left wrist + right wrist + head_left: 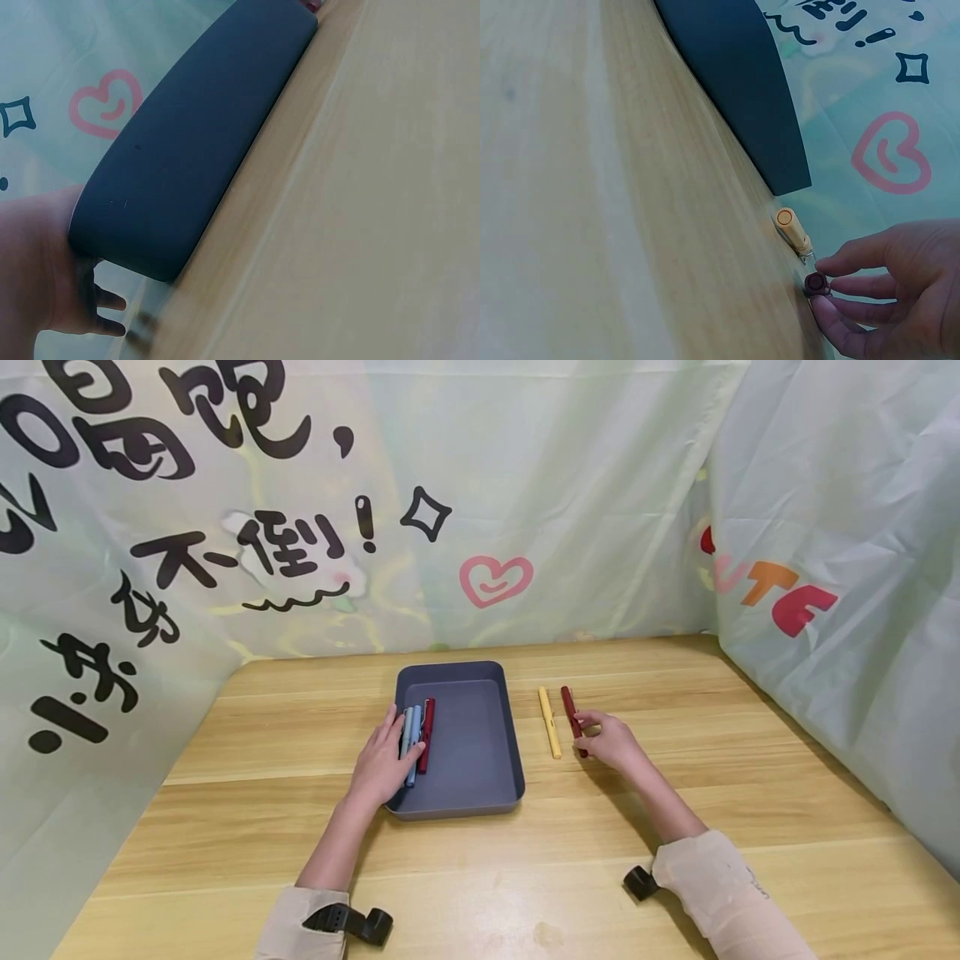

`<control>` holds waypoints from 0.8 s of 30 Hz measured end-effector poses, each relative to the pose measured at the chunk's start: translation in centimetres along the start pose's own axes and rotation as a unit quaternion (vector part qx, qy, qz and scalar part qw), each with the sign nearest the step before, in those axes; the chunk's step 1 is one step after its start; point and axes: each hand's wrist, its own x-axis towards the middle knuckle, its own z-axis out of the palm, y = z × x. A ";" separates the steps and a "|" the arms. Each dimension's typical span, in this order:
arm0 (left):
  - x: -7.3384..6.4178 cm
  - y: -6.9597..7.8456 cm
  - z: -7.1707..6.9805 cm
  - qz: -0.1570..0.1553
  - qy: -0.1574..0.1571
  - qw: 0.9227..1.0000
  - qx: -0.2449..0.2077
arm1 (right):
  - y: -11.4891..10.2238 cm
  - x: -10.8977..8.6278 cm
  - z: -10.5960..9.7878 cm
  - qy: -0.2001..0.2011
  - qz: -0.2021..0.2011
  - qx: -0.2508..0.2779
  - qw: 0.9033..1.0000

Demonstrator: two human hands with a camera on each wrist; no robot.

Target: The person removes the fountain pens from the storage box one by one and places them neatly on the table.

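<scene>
A grey tray point(472, 743) lies on the table. Along its left side are blue pens point(413, 735) and a red pen point(427, 735). My left hand point(381, 764) grips the tray's left wall, its thumb over the blue pens; in the left wrist view some fingers reach down outside that wall. Right of the tray, my right hand point(609, 742) pinches a dark red pen point(567, 700) between thumb and fingers. This pen point(817, 283) shows end-on in the right wrist view. Just left of it lies a yellow pen point(550, 722), apart from the hand.
The wooden table point(300, 710) has light grain. Printed cloth point(600, 485) hangs behind it and along both sides. A black wrist device point(367, 925) sits at the left sleeve, another black device point(641, 883) at the right sleeve.
</scene>
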 end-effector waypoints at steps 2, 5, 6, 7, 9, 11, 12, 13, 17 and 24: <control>0.0 0.0 0.0 0.001 0.001 1.000 0.000 | 0.0 0.0 0.0 0.000 0.000 0.001 1.000; 0.0 0.1 0.0 0.002 0.002 1.000 0.001 | -0.1 -0.1 -0.1 0.002 0.002 0.000 1.000; 0.0 0.1 0.0 0.003 0.002 1.000 0.001 | -0.1 -0.1 -0.2 0.001 0.002 -0.001 1.000; 0.0 0.1 0.0 0.003 0.002 1.000 0.000 | -0.2 -0.2 -0.2 0.001 0.003 -0.002 1.000; 0.0 0.1 0.0 0.003 0.001 1.000 0.000 | -0.3 -0.2 -0.3 0.002 0.004 -0.002 1.000; 0.0 0.1 0.0 0.003 0.001 1.000 -0.001 | -0.4 -0.3 -0.4 0.002 0.000 -0.001 1.000; 0.0 0.1 0.0 0.003 0.002 1.000 -0.002 | -0.5 -0.3 -0.5 0.004 0.001 0.000 1.000; 0.0 0.1 0.0 0.003 0.002 1.000 -0.004 | -0.6 -0.3 -0.5 0.005 0.000 0.001 1.000; 0.0 0.1 0.0 0.008 0.006 1.000 -0.008 | -1.1 -0.4 -0.8 0.006 0.000 0.005 1.000; 0.0 0.2 0.0 -0.005 0.013 1.000 -0.014 | -1.9 -0.8 -1.4 0.016 -0.017 -0.003 1.000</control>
